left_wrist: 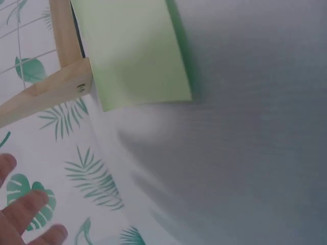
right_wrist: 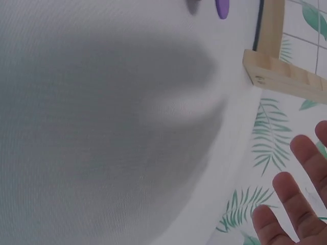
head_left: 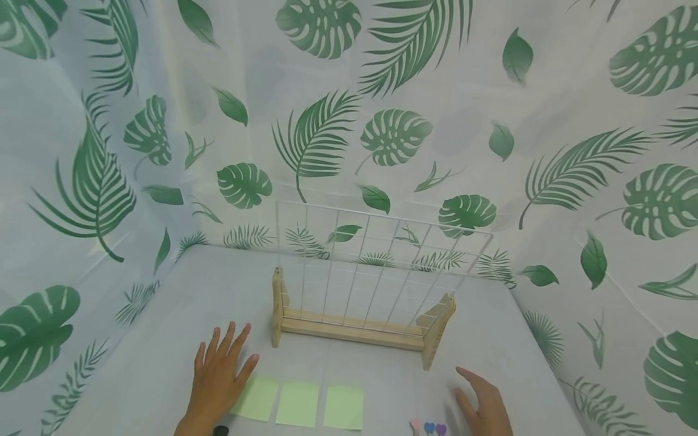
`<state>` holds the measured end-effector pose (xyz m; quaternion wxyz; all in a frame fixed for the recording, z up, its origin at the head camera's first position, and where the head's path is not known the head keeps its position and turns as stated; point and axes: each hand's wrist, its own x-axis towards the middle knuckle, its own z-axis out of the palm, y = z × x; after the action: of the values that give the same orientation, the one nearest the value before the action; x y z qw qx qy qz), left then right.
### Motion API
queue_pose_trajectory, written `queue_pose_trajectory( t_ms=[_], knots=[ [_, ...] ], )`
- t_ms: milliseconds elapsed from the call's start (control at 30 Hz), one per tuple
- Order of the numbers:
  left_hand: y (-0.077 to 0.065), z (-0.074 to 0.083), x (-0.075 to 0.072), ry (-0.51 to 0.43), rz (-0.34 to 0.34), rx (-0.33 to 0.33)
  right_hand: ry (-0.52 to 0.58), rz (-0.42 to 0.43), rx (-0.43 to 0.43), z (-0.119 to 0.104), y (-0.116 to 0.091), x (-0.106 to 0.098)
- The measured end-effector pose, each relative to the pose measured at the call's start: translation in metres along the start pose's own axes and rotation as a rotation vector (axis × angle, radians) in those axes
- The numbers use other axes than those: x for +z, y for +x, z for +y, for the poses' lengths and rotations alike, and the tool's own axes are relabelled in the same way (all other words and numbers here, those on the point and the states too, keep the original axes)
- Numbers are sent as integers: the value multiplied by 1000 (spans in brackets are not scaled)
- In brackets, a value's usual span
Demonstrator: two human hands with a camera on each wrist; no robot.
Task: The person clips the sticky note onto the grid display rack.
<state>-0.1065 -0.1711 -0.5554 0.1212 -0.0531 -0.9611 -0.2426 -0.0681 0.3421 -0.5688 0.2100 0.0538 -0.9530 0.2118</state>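
Left hand (head_left: 219, 372), grip spread, is beside a cropped, unclear black object (head_left: 220, 430); right hand (head_left: 487, 407), also cropped, spreads likewise.

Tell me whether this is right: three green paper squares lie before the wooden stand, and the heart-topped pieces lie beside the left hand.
Wrong hand: the head view shows the heart-topped pieces beside the right hand. Three green paper squares do lie before the wooden stand.
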Motion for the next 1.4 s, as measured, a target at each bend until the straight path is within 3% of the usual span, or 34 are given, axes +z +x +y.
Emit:
queue_pose_trajectory(
  t_ms=[200, 400, 500, 633, 800, 1000, 1233, 1400],
  knots=[
    [-3, -6, -1, -76, -11, 46, 92, -118, 94, -9, 1, -6],
    [-4, -15, -2, -216, -62, 52, 225, -266, 210, -19, 3, -9],
    [-3, -18, -4, -296, -108, 32, 258, -311, 236, -22, 5, -7],
    [-2, -21, -8, -409, -222, -54, 313, -387, 277, -23, 8, -6],
    [-4, -25, -10, -495, -327, -161, 389, -487, 261, -23, 10, -8],
    [-5, -31, -10, -518, -341, -210, 497, -583, 149, -21, 13, -7],
    [-2, -37, -9, -556, -365, -220, 556, -757, 308, -18, 20, 8],
    [0, -38, -3, -557, -387, -224, 548, -758, 235, -13, 13, 16]
  ],
)
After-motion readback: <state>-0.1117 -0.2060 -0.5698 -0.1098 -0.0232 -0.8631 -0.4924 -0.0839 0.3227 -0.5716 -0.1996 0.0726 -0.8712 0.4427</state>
